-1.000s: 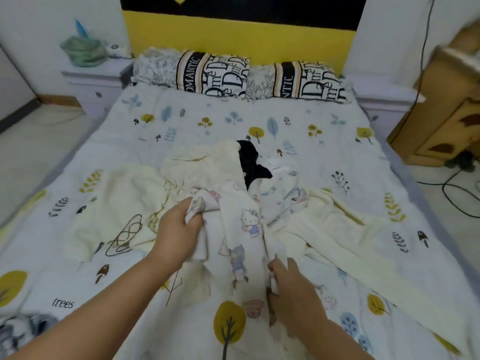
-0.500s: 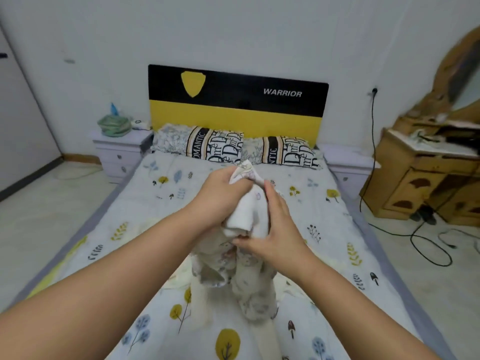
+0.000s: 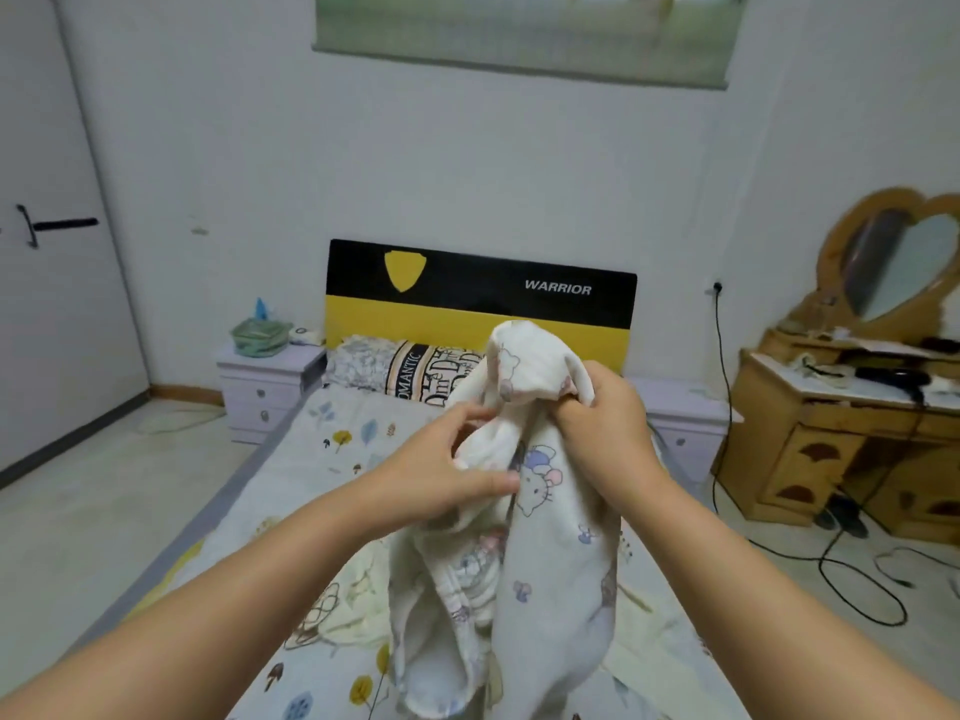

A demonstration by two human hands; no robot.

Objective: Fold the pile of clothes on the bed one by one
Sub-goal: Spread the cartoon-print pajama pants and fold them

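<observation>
**Both your hands hold the cartoon-print garment up over the bed**

Your two forearms reach forward from the bottom corners and meet in the middle, above the bed [image 3: 311,459]. Your right hand [image 3: 605,423] is the higher one: its fingers are curled tight into a bunch of cloth near the top of the white cartoon-print garment [image 3: 550,553], knuckles facing you. Your left hand [image 3: 441,478] sits just beside it, slightly lower, with the thumb stretched flat across the fabric and the fingers loosely bent behind a fold, pinching it.

The garment hangs in the air from both grips. Its top humps up above your right hand, in front of the yellow and black headboard [image 3: 467,298]. Below your hands it drops in two long, crumpled tubes towards the bed. It is soft white cloth printed with small pastel cat and mushroom figures. Under it, pale yellow clothes [image 3: 343,610] lie spread on the patterned sheet, just left of the hanging part.
</observation>
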